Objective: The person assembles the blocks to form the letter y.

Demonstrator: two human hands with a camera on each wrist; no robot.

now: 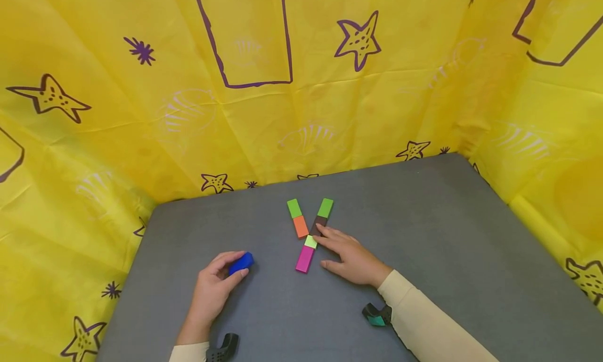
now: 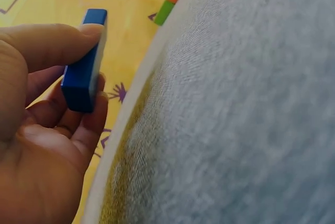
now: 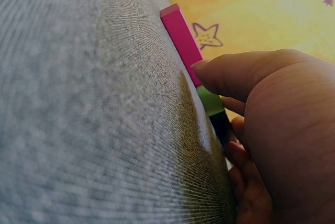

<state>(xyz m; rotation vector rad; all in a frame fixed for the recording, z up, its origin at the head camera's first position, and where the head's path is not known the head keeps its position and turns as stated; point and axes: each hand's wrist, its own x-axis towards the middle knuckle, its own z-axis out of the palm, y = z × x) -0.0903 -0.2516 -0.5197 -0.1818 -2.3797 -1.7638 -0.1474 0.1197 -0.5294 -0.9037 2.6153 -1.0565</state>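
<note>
Between thumb and fingers, my left hand (image 1: 211, 286) pinches a blue block (image 1: 241, 263), tilted in the left wrist view. To its right, several coloured blocks form a Y on the table. The Y's left arm is a green block (image 1: 294, 208) and an orange block (image 1: 300, 227). Its right arm has another green block (image 1: 325, 207) above a dark brown block (image 1: 321, 220). A small lime block (image 1: 311, 241) and a magenta block (image 1: 304, 260) make the stem. My right hand (image 1: 355, 260) has its fingers extended, fingertips right at the brown and lime blocks, thumb beside the magenta one.
The grey table (image 1: 447, 231) stretches to both sides and behind the Y. A yellow cloth (image 1: 311, 105) with purple starfish drawings hangs along its back and sides. Dark wrist devices with bands sit at both cuffs, near the table surface.
</note>
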